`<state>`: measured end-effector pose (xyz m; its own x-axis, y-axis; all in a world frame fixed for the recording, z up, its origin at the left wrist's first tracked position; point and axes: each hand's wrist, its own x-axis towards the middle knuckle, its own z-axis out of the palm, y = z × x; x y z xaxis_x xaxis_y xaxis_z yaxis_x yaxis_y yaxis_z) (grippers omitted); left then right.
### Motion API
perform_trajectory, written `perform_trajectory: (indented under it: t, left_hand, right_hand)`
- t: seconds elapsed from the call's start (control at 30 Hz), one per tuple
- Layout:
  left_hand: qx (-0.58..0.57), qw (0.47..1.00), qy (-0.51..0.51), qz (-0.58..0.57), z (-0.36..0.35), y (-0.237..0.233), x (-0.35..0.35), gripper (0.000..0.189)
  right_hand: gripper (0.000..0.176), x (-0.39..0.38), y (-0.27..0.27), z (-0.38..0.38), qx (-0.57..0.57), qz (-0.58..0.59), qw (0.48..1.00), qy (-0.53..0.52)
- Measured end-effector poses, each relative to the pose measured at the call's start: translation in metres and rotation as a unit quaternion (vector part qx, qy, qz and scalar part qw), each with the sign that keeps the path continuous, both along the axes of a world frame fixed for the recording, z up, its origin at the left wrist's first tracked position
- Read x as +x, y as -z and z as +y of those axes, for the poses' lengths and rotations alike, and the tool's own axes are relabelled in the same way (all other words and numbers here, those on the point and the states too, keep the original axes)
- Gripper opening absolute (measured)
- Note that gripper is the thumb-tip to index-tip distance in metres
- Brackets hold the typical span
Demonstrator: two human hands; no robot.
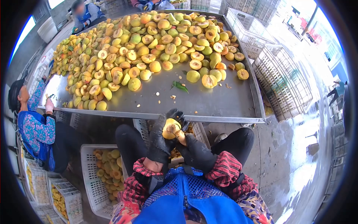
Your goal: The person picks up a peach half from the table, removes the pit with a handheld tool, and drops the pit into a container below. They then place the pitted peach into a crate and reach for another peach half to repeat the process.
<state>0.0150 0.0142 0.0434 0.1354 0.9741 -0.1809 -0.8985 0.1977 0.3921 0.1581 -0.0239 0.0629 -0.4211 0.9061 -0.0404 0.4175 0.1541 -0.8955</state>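
My left hand (pixel 160 136), in a black glove, wraps round a yellow peach half (pixel 170 128) just off the table's front edge. The peach's cut face is turned up, and its middle looks brownish. My right hand (pixel 197 149), also black-gloved, is closed right beside the fruit. From it a short tan piece (pixel 181 138) reaches to the cut face; I cannot tell whether it is a tool handle or a bare thumb. Beneath both hands, partly hidden, stands a crate (pixel 201 135) with fruit scraps inside.
A metal table (pixel 220 102) with a raised rim bears a heap of peaches (pixel 149 48), many halved, plus a green leaf (pixel 180 86) and small bits. A white crate (pixel 87 179) of peach halves stands to my left. Beyond it sits a co-worker (pixel 35 127). Stacked crates (pixel 285 82) stand right.
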Motion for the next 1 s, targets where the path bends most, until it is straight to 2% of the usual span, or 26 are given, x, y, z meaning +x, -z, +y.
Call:
perform_trajectory:
  t: [0.2, 0.3, 0.4, 0.5, 0.6, 0.7, 0.73, 0.8, 0.9, 1.0]
  left_hand:
    - [-0.012, 1.000, -0.012, 0.011, -0.004, -0.003, 0.006, 0.046]
    - [-0.003, 0.999, -0.027, 0.041, -0.007, -0.001, 0.008, 0.045]
    - [-0.019, 0.998, -0.043, 0.042, -0.005, 0.019, 0.007, 0.042]
    - [0.015, 0.995, -0.054, 0.084, -0.006, 0.016, 0.009, 0.032]
    - [0.030, 0.973, -0.063, 0.220, -0.006, 0.045, 0.005, 0.023]
    - [0.030, 0.957, -0.067, 0.281, -0.007, 0.046, 0.002, 0.016]
    - [0.031, 0.945, -0.070, 0.317, -0.007, 0.046, 0.000, 0.015]
    - [0.048, 0.885, -0.076, 0.457, -0.008, 0.049, -0.011, 0.014]
    - [0.150, 0.801, -0.062, 0.577, -0.009, 0.033, -0.017, 0.015]
    - [0.243, 0.633, -0.026, 0.734, -0.005, 0.019, -0.026, 0.014]
  right_hand:
    - [0.024, -0.003, 0.021, -0.001, 0.080, 0.013, 0.997, 0.015]
    - [0.025, -0.009, 0.036, 0.002, 0.019, -0.063, 0.998, 0.014]
    - [0.045, -0.009, 0.028, 0.002, 0.000, -0.087, 0.996, -0.008]
    - [0.040, -0.013, 0.027, 0.001, 0.061, -0.091, 0.994, -0.012]
    - [0.029, -0.014, 0.012, 0.000, 0.068, -0.057, 0.996, -0.026]
    - [0.025, -0.017, 0.021, 0.002, 0.115, 0.033, 0.992, -0.037]
    - [0.025, -0.016, 0.028, 0.002, 0.079, 0.020, 0.996, -0.040]
    - [0.027, -0.013, 0.039, 0.000, 0.008, -0.007, 0.999, -0.044]
    - [0.030, -0.011, 0.035, -0.001, -0.020, -0.070, 0.996, -0.047]
    - [0.028, -0.010, 0.021, 0.003, -0.031, -0.084, 0.992, -0.092]
